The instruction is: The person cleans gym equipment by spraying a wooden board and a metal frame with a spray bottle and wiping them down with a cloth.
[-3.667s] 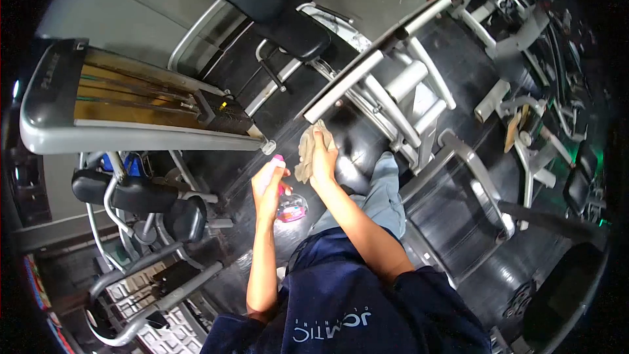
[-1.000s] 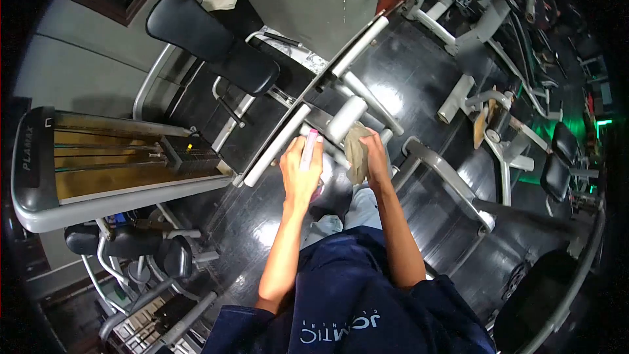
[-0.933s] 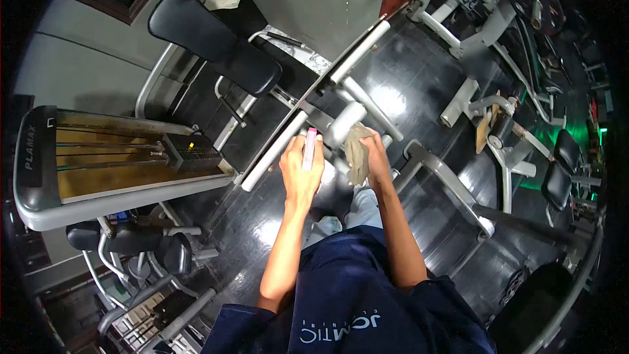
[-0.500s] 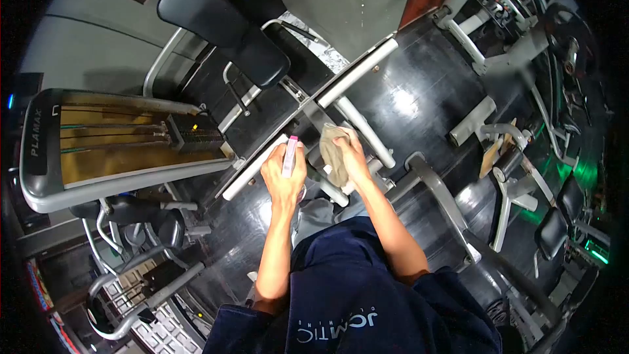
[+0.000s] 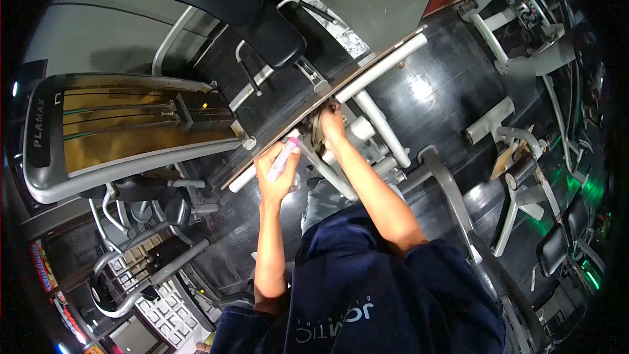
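Observation:
My left hand [image 5: 276, 172] is closed around a spray bottle with a pink and white head [image 5: 282, 158]. Part of its clear body shows beside my palm. To the right, my right hand [image 5: 333, 130] presses a crumpled greyish-brown cloth [image 5: 317, 134] at the machine's frame, by the long diagonal edge [image 5: 308, 110]. Much of the cloth is in shadow or behind my fingers. White tubes [image 5: 382, 67] of the frame run along that edge and below my hands.
A weight-stack machine [image 5: 137, 174] stands at the left. Beyond the diagonal edge is a black padded seat [image 5: 265, 36]. Grey frame bars [image 5: 445, 196] rise close to my right side. More gym machines [image 5: 521, 183] stand on the dark floor [image 5: 439, 105] at the right.
My right hand has reached forward and left with the cloth, to the frame by the diagonal edge. The bottle in my left hand has tilted to the right. The view has shifted slightly.

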Tool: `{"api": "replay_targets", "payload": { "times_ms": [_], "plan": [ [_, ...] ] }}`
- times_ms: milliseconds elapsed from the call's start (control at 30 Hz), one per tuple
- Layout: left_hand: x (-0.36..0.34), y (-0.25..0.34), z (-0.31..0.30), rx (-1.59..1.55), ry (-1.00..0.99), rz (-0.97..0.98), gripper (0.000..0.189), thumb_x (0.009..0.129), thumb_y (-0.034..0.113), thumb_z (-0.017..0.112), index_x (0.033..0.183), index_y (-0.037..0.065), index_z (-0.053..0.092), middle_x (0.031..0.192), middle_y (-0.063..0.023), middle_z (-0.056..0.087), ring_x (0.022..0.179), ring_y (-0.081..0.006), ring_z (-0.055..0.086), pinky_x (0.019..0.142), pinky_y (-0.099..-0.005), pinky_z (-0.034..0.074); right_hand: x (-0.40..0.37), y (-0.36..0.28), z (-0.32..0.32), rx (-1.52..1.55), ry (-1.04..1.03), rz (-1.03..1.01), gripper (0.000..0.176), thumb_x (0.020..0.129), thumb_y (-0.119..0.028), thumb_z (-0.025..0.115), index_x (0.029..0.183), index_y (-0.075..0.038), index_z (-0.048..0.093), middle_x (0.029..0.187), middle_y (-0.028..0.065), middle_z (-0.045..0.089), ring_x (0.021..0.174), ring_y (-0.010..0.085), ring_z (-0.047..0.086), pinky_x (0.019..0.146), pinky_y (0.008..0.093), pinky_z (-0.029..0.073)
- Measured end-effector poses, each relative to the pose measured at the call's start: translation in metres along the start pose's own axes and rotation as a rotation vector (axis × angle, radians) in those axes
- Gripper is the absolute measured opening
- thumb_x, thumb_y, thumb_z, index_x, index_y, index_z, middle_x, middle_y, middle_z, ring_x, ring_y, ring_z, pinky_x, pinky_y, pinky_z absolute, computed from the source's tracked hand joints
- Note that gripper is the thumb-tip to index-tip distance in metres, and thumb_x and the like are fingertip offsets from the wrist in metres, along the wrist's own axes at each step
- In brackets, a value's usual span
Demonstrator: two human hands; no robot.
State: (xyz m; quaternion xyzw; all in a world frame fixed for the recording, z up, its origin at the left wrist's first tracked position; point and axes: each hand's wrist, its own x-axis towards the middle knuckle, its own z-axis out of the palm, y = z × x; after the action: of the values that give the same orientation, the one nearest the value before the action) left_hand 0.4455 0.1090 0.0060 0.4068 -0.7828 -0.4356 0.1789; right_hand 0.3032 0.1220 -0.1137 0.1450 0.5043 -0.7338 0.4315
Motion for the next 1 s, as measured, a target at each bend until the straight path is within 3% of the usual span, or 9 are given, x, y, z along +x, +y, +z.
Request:
{"api": "replay_targets", "payload": {
  "times_ms": [67, 200, 233, 367, 533, 600, 700, 867, 1000],
  "plan": [
    [-0.001, -0.007, -0.002, 0.039, -0.015, 0.040, 0.027, 0.090, 0.021, 0.066, 0.073, 0.000, 0.064, 0.059, -0.0019, 0.057, 0.046, -0.0074, 0.052, 0.044, -0.0246, 0.040, 0.039, 0.023, -0.015, -0.072, -0.078, 0.101, 0.028, 0.097, -0.010, 0.037, 0.120, -0.006, 0.054, 0.101, 0.0081, 0.064, 0.087, 0.0190, 0.061, 0.075, 0.0348, 0.052],
    [0.001, -0.012, -0.001, 0.076, -0.029, 0.093, 0.023, 0.088, 0.018, 0.066, 0.073, 0.000, 0.063, 0.059, -0.0020, 0.056, 0.047, -0.0076, 0.053, 0.044, -0.0242, 0.040, 0.009, 0.003, 0.000, 0.013, 0.067, 0.091, 0.023, 0.097, -0.011, 0.039, 0.112, -0.006, 0.055, 0.083, 0.0069, 0.062, 0.066, 0.0173, 0.061, 0.054, 0.0347, 0.052],
    [0.001, -0.008, -0.001, 0.080, -0.036, 0.070, 0.023, 0.088, 0.018, 0.066, 0.074, 0.000, 0.063, 0.059, -0.0023, 0.056, 0.047, -0.0079, 0.053, 0.044, -0.0243, 0.040, -0.006, -0.006, 0.000, 0.055, -0.011, 0.074, 0.028, 0.096, -0.013, 0.046, 0.123, -0.011, 0.041, 0.079, 0.0099, 0.061, 0.055, 0.0172, 0.058, 0.043, 0.0311, 0.048],
    [0.003, -0.013, -0.001, 0.102, -0.049, 0.116, 0.023, 0.089, 0.018, 0.065, 0.075, 0.000, 0.063, 0.060, -0.0028, 0.057, 0.047, -0.0084, 0.053, 0.045, -0.0246, 0.040, -0.048, -0.029, 0.001, 0.004, -0.083, 0.139, 0.018, 0.098, -0.019, 0.050, 0.113, -0.010, 0.044, 0.082, 0.0106, 0.061, 0.055, 0.0161, 0.058, 0.042, 0.0305, 0.046],
    [0.003, -0.009, -0.004, 0.047, -0.087, 0.060, 0.024, 0.089, 0.018, 0.065, 0.075, -0.001, 0.063, 0.060, -0.0029, 0.056, 0.048, -0.0088, 0.053, 0.046, -0.0250, 0.041, 0.039, 0.051, -0.002, -0.121, -0.053, 0.060, 0.036, 0.097, -0.019, 0.051, 0.132, -0.011, 0.046, 0.101, 0.0091, 0.067, 0.079, 0.0207, 0.065, 0.061, 0.0405, 0.055],
    [0.002, -0.010, -0.005, 0.039, -0.115, 0.060, 0.024, 0.089, 0.018, 0.064, 0.075, -0.001, 0.063, 0.061, -0.0031, 0.056, 0.049, -0.0089, 0.054, 0.047, -0.0250, 0.041, 0.059, 0.042, 0.006, 0.090, -0.004, 0.262, 0.037, 0.099, -0.016, 0.048, 0.136, -0.009, 0.048, 0.117, 0.0075, 0.065, 0.098, 0.0222, 0.064, 0.078, 0.0433, 0.056],
    [0.003, -0.011, -0.008, 0.048, -0.144, 0.036, 0.022, 0.088, 0.017, 0.063, 0.077, -0.002, 0.062, 0.067, -0.0049, 0.057, 0.050, -0.0095, 0.054, 0.047, -0.0255, 0.041, 0.096, 0.052, 0.002, 0.422, 0.071, 0.196, 0.036, 0.104, -0.025, 0.038, 0.131, -0.008, 0.052, 0.125, 0.0088, 0.060, 0.110, 0.0236, 0.061, 0.090, 0.0432, 0.056],
    [0.002, -0.002, -0.004, -0.041, -0.133, 0.006, 0.026, 0.090, 0.017, 0.066, 0.070, 0.002, 0.056, 0.059, -0.0021, 0.052, 0.046, -0.0084, 0.048, 0.045, -0.0274, 0.037, 0.058, 0.057, 0.010, 0.186, 0.259, -0.093, 0.027, 0.099, -0.015, 0.047, 0.122, -0.003, 0.054, 0.112, 0.0083, 0.063, 0.102, 0.0184, 0.058, 0.093, 0.0370, 0.046],
    [0.003, -0.002, -0.008, -0.050, -0.162, 0.001, 0.026, 0.090, 0.017, 0.065, 0.072, 0.001, 0.057, 0.060, -0.0019, 0.052, 0.048, -0.0081, 0.050, 0.046, -0.0264, 0.038, 0.022, 0.025, 0.012, 0.067, 0.196, 0.085, 0.028, 0.094, -0.008, 0.046, 0.120, -0.002, 0.054, 0.111, 0.0097, 0.064, 0.097, 0.0219, 0.060, 0.082, 0.0401, 0.050]
  ]
}}
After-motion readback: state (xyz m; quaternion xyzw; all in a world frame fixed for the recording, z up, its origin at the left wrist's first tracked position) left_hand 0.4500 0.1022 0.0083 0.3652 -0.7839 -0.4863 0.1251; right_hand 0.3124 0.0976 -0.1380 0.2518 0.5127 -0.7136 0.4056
